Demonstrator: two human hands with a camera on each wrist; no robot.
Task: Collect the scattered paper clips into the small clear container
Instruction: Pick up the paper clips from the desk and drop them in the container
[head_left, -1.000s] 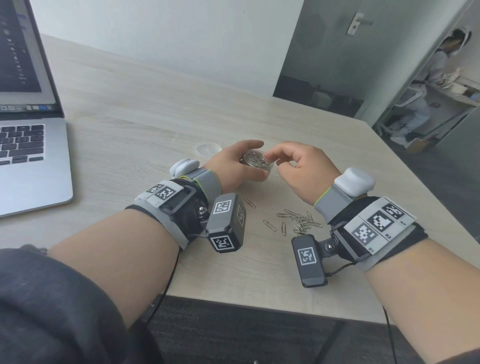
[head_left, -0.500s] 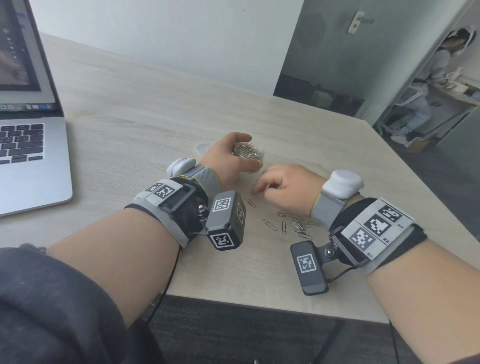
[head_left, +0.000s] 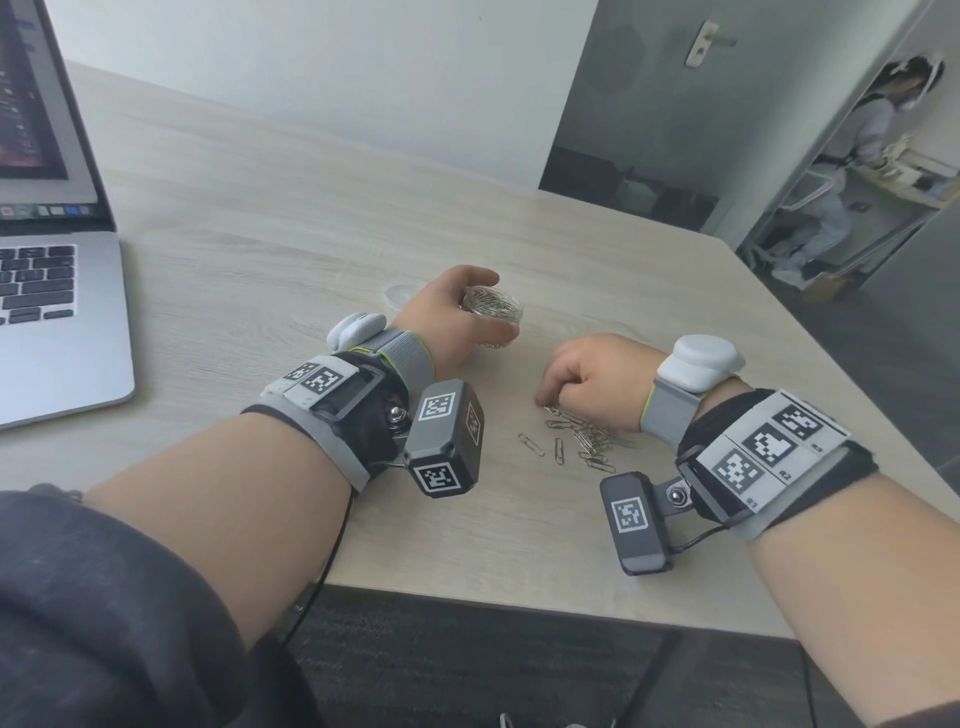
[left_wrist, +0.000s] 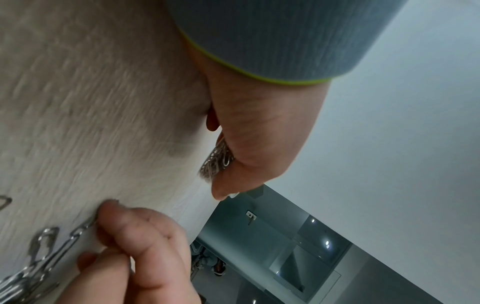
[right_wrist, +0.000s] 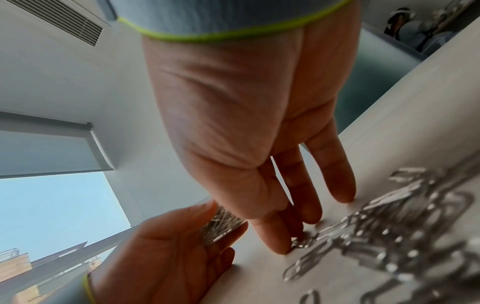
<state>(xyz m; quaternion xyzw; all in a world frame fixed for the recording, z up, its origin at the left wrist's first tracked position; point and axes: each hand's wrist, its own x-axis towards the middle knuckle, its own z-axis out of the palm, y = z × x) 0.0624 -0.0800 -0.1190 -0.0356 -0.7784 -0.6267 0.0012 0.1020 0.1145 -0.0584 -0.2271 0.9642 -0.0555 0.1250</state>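
My left hand (head_left: 448, 317) grips the small clear container (head_left: 492, 310), which holds many silver paper clips and stands on the wooden table. The left wrist view shows that container (left_wrist: 216, 162) between thumb and fingers. To its right my right hand (head_left: 550, 400) is curled, fingertips down at the far end of a pile of loose paper clips (head_left: 589, 440). In the right wrist view my thumb and forefinger (right_wrist: 281, 244) pinch one clip (right_wrist: 302, 241) at the pile's edge (right_wrist: 402, 226). Two single clips (head_left: 531, 445) lie left of the pile.
A clear round lid (head_left: 401, 295) lies just behind my left hand. An open laptop (head_left: 52, 322) takes up the table's left side. The table's near edge (head_left: 519, 605) runs below my wrists. A person (head_left: 852, 156) sits beyond the doorway at the far right.
My right hand has come away from the container's mouth, down and toward me onto the clip pile. The left hand and container shifted slightly away from me.
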